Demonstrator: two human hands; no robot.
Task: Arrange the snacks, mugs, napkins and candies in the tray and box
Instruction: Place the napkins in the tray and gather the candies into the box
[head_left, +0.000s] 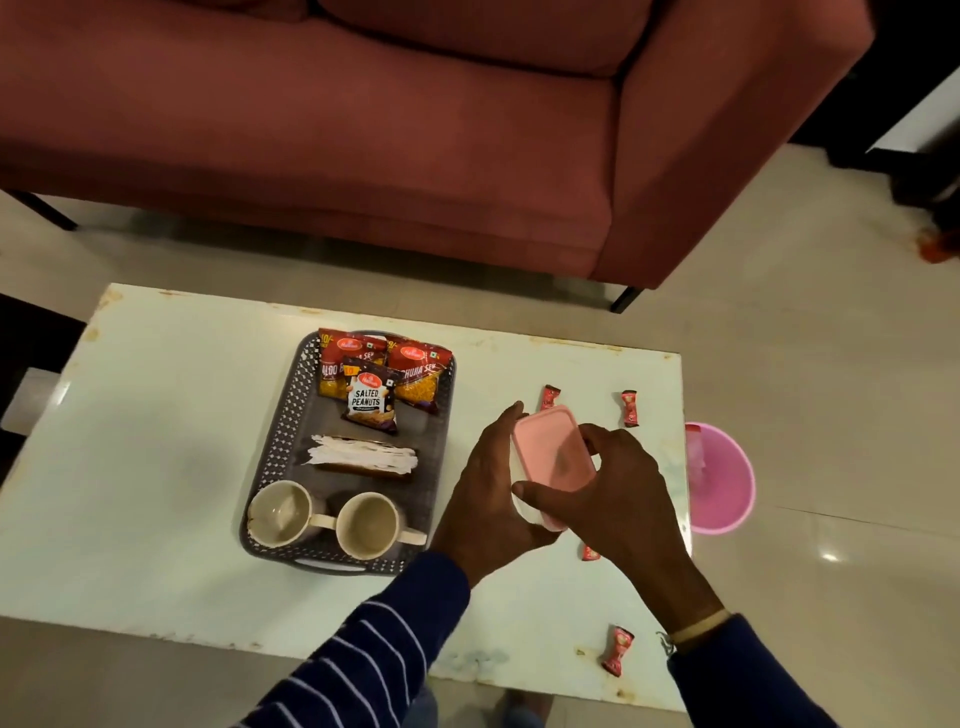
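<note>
Both hands wrapped around the small box (553, 467) with its pink lid (550, 453), held just above the white table (156, 415), right of the grey tray (280, 431). Left hand (488, 499) cupping the near-left side, right hand (618, 499) clamped over the right edge, thumb across the near corner. Lid on, so probably about to get popped off for the candies. Looks like light, stiff plastic, a bit slick; best held by the long sides with the base braced while a corner of the lid gets peeled up. Can't tell if anything's inside.

Tray already loaded: 3 snack packets at the far end, a napkin stack (363, 454) in the middle, 2 cream mugs (278, 512) (369, 525) at the near end, handles pointing right. Mugs look ceramic, so heavier and chippable, though nothing left to do with them by the look of it.

Readable print: front packet (370, 400) says "SALTED PEANUTS" under a red Haldiram's-style logo; the left one (335, 366) shows "ALOO", cut off by the packet in front, and the right one (418, 376) ends in "...HUJIA SEV". A "10/-" price tag peeks out on the corners.

4 red candies loose on the table: 2 beyond the box (549, 397) (629, 408), 1 half hidden under the right wrist (590, 553), 1 near the front edge (617, 650). Tiny, crinkly wrappers, weightless, easy pinch by the twisted ends. Wrapper text too small to read.

Pink bucket (722, 478) on the floor past the table's right edge, sofa (363, 130) behind.
</note>
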